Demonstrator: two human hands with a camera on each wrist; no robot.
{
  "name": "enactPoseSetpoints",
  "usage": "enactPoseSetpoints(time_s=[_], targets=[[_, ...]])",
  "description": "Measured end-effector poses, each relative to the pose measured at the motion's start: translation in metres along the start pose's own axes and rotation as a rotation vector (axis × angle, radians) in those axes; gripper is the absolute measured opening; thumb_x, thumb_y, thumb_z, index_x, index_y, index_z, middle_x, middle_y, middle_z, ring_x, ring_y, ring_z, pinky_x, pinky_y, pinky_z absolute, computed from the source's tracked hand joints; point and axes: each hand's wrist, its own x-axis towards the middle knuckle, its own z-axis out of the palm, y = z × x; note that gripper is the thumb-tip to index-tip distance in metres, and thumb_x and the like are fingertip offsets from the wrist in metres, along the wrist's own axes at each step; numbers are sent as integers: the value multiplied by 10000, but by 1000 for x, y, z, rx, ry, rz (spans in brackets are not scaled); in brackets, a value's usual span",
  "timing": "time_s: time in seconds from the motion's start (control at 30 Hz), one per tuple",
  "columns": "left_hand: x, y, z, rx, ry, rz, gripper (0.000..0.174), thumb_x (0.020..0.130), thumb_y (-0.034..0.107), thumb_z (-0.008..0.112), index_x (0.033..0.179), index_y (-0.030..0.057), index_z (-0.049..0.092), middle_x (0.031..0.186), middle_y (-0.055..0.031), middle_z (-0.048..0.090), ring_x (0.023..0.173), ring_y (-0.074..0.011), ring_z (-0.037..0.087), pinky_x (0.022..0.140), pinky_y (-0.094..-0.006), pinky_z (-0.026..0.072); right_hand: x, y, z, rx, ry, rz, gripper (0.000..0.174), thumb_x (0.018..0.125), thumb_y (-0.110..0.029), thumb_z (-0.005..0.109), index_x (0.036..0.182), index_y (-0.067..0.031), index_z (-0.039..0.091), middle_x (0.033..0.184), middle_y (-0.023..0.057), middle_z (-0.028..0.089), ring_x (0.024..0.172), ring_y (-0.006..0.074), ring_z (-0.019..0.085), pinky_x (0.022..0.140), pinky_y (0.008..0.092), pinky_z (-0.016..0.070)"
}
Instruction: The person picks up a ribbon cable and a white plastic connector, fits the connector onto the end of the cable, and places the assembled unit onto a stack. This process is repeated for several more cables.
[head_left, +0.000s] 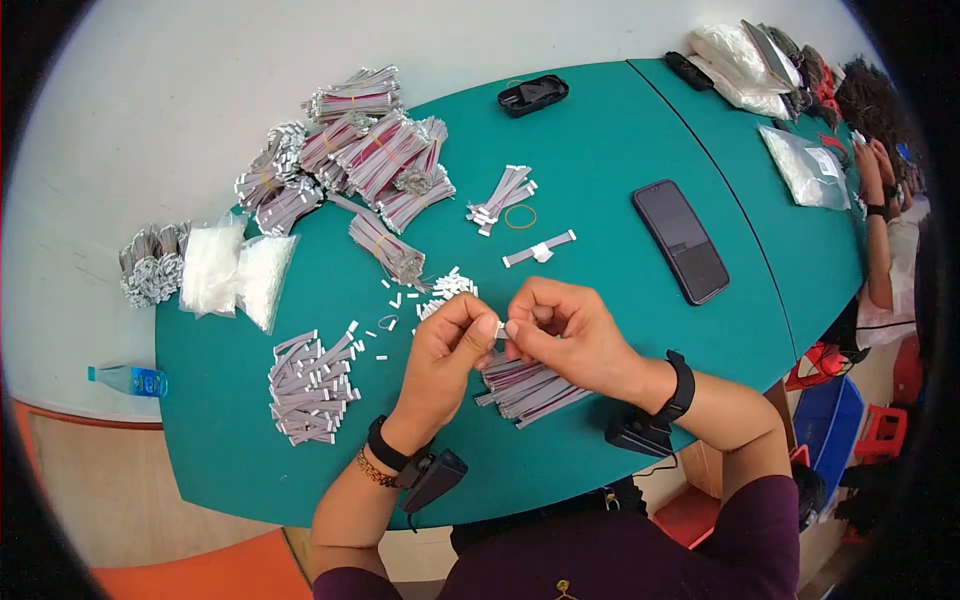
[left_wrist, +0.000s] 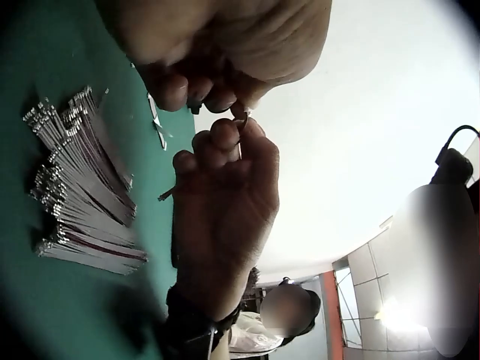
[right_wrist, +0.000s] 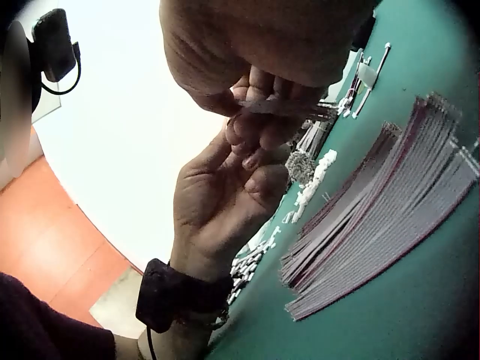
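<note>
In the head view my left hand (head_left: pixel 448 350) and right hand (head_left: pixel 575 335) meet fingertip to fingertip over the table. My right thumb and fingers pinch a short grey ribbon cable (right_wrist: pixel 274 106), whose far end sticks out past the hand. The left thumb and index finger pinch a small white connector (head_left: pixel 501 329) at the cable's near end, mostly hidden by the fingertips. Under the right hand lies a fan of loose grey ribbon cables (head_left: pixel 530 390) with dark red edges. A heap of white connectors (head_left: pixel 450 288) lies just beyond the left hand.
Cables with white ends (head_left: pixel 312 388) are piled at left. Bundled cables (head_left: pixel 375 150) are stacked at the back, near bags of white parts (head_left: pixel 212 265) and a bottle (head_left: pixel 128 380). A phone (head_left: pixel 682 240) lies at right. Another person's hands (head_left: pixel 872 165) show at far right.
</note>
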Motion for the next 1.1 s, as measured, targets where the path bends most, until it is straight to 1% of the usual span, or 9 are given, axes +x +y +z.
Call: enactPoseSetpoints(time_s=[0.2, 0.4, 0.7, 0.8, 0.9, 1.1], targets=[[0, 1, -1, -117, -46, -67, 206, 928, 230, 546, 812, 64, 510, 702, 41, 435, 634, -38, 383, 569, -191, 334, 0, 0, 1, 24, -6, 1, 68, 877, -31, 545, 823, -17, 505, 712, -22, 549, 681, 35, 544, 592, 197, 449], [1, -1, -1, -122, -48, -47, 207, 928, 233, 546, 810, 68, 506, 701, 44, 432, 635, -36, 380, 569, -189, 329, 0, 1, 1, 10, 6, -1, 74, 874, -36, 548, 814, -19, 508, 687, -18, 561, 655, 27, 533, 577, 189, 435], [0, -2, -2, 121, -20, 54, 218, 931, 244, 545, 812, 67, 500, 693, 48, 430, 621, -33, 376, 557, -192, 323, 0, 4, 0, -59, 34, 1, 75, 845, -35, 564, 796, -19, 511, 666, -34, 540, 626, 8, 497, 545, 185, 409], [0, -2, 1, -52, -30, -20, 214, 936, 241, 536, 815, 68, 502, 698, 46, 431, 630, -36, 378, 566, -196, 322, 0, 2, 0, -32, 25, 3, 71, 842, -30, 563, 796, -19, 511, 670, -35, 541, 629, 5, 499, 554, 181, 414], [0, 2, 1, -163, -78, -66, 207, 940, 238, 526, 820, 72, 503, 707, 43, 434, 644, -40, 386, 580, -198, 327, 0, 1, 1, 16, 9, 3, 63, 843, -22, 556, 799, -19, 512, 678, -34, 544, 636, 6, 505, 563, 177, 419], [0, 5, 2, -203, -92, -82, 200, 945, 238, 518, 822, 81, 502, 713, 40, 439, 652, -44, 394, 586, -199, 329, -1, 0, 2, 56, -10, 0, 49, 851, -18, 547, 813, -20, 515, 701, -29, 560, 652, 9, 521, 575, 176, 428]])
